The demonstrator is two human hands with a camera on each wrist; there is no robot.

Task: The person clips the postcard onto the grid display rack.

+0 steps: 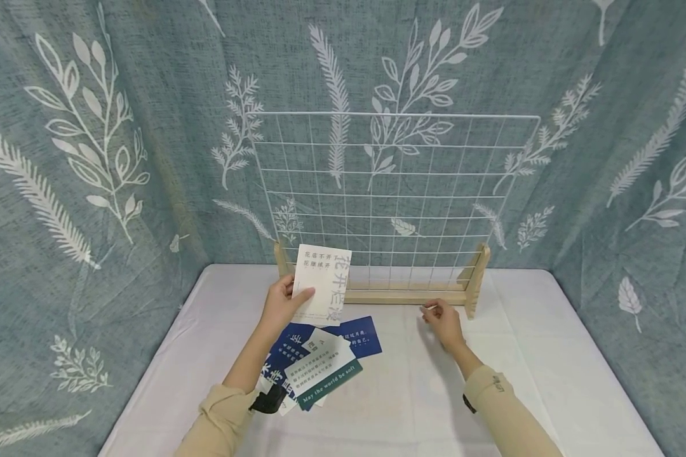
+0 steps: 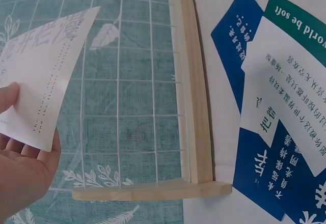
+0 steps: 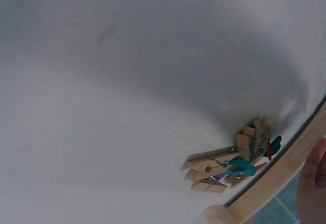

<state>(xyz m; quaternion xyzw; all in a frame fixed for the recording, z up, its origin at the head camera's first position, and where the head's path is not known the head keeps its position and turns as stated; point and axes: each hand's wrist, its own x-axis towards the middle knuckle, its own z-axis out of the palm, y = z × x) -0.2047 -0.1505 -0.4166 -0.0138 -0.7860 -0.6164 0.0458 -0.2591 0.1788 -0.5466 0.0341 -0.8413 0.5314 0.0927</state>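
Note:
My left hand (image 1: 286,303) pinches a white card (image 1: 320,279) with grey lettering, thumb on its front and fingers behind. The card is upright before the lower left part of a white wire grid (image 1: 400,193). My right hand (image 1: 443,320) is by the right end of the grid's wooden base (image 1: 406,297), fingers curled, with a small pale object (image 1: 423,308) at the fingertips, too small to name. In the right wrist view, several wooden clothespins (image 3: 209,165) with coloured decorations lie beside the base; only part of a finger (image 3: 311,183) shows at the edge.
Blue, white and green cards (image 1: 326,362) overlap on the white table (image 1: 400,406) below my left hand. Wooden feet (image 1: 477,282) hold the grid upright. A patterned grey-green curtain (image 1: 177,76) encloses the back and sides.

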